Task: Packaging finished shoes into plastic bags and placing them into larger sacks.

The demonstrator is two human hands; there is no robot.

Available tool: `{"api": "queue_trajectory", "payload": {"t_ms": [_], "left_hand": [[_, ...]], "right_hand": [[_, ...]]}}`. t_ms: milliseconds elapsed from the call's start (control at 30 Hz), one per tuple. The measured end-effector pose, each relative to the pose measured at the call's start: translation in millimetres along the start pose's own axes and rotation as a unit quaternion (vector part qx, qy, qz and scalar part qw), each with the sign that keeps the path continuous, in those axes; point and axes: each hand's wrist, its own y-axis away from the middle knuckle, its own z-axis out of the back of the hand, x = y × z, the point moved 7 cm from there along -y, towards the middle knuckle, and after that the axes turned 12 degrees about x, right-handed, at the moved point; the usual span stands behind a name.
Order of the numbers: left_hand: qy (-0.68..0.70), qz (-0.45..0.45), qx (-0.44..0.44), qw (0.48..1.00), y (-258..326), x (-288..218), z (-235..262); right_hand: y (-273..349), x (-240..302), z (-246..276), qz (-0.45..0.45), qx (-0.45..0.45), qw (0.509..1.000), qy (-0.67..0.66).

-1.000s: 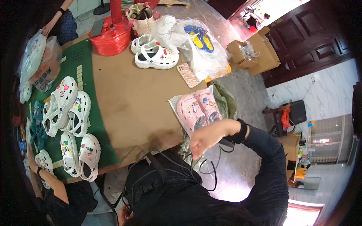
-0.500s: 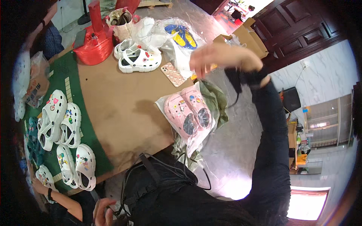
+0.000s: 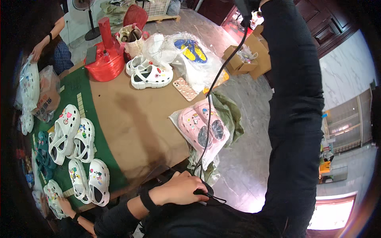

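The right hand is cut off at the top edge, only its black sleeve [image 3: 295, 99] showing, so its fingers cannot be told. A thin black cable [image 3: 216, 81] runs from up there down to the left hand [image 3: 180, 189], whose fingers curl over a small black object, mostly hidden, at the brown table's [image 3: 131, 119] near edge. A clear plastic bag [image 3: 200, 131] holds pink charm-studded clogs; a red basket [image 3: 105, 63] stands farther back.

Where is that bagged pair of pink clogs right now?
In the head view, the pink clogs lie at the table's right edge, just below the phone, crossed by a black cable.
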Motion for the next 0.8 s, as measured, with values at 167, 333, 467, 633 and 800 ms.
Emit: {"api": "queue_trajectory", "payload": {"t_ms": [167, 333, 467, 633, 800], "left_hand": [[-0.012, -0.188, -0.091, 0.978, 21.3, -16.4, -0.9], [-0.113, -0.146, -0.235, 0.954, 38.2, -2.7, 31.1], [-0.138, -0.103, -0.278, 0.945, 53.1, 8.0, 50.4], [-0.053, -0.118, -0.31, 0.942, 71.8, 20.5, 55.3], [-0.031, -0.137, -0.353, 0.925, 85.8, 19.8, 46.7]], "right_hand": [[-3.8, 19.2, 12.8, 0.016, -0.028, 0.999, -0.003], [0.2, 30.0, -6.1, 0.008, -0.101, 0.989, 0.11], [-20.8, 31.5, -63.9, 0.045, 0.024, 0.972, 0.231], [45.7, -77.9, -258.5, 0.068, 0.337, 0.872, 0.347], [134.3, -184.6, -345.2, -0.107, 0.503, 0.841, 0.168]]}}
